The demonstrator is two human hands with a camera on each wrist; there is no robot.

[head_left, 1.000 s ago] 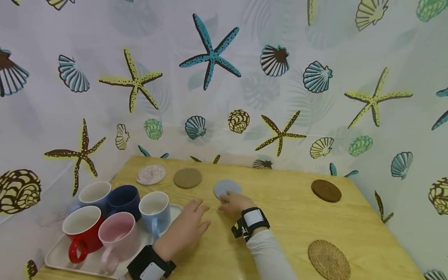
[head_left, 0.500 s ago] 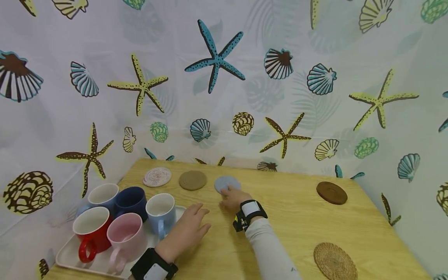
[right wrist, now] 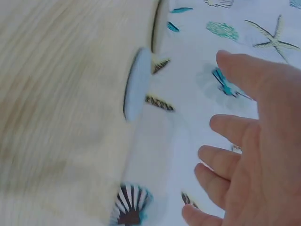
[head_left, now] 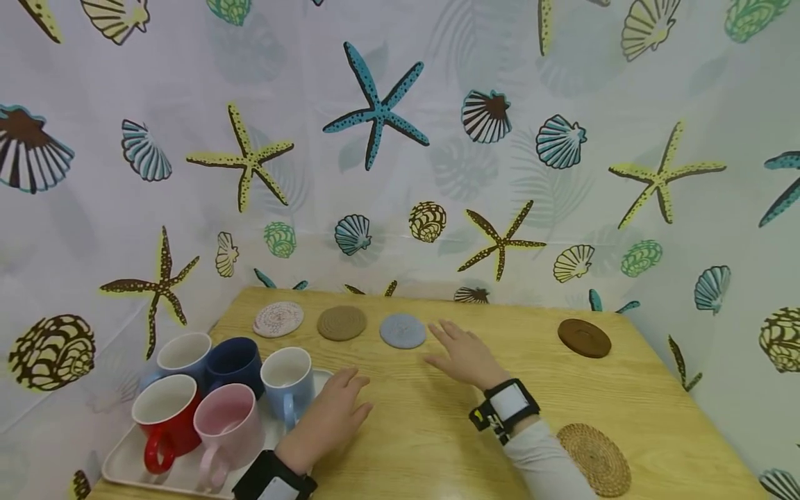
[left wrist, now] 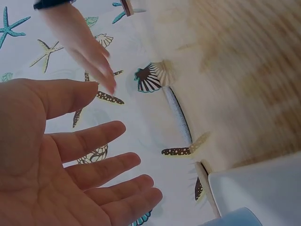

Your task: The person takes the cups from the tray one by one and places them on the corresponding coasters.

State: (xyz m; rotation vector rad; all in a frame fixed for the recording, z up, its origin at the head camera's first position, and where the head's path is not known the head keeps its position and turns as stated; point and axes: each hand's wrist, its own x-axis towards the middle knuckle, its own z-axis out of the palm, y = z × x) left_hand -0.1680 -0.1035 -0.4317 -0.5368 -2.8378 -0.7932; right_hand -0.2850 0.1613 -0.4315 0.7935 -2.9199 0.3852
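My right hand (head_left: pixel 465 354) hovers over the table just right of a light blue round coaster (head_left: pixel 403 330), fingers spread and nothing in it. That coaster lies flat at the back, also visible in the right wrist view. My left hand (head_left: pixel 331 417) is held with loose, apart fingers beside a white tray (head_left: pixel 183 474), holding nothing. Nearest to it on the tray stands a light blue mug (head_left: pixel 300 378). A pink mug (head_left: pixel 234 434), a red mug (head_left: pixel 175 420), a navy mug (head_left: pixel 234 361) and a blue mug with white inside (head_left: pixel 184 351) share the tray.
Left of the blue coaster lie a tan coaster (head_left: pixel 342 323) and a speckled whitish coaster (head_left: pixel 278 319). A dark brown coaster (head_left: pixel 584 338) lies at the back right, and a woven straw coaster (head_left: pixel 594 460) at the front right. Patterned cloth (head_left: pixel 400 173) walls the table's back and sides.
My right hand has let go of the light blue coaster and moved right, away from it; its fingers are now spread. The left hand has stayed nearly still. The head view has shifted slightly.
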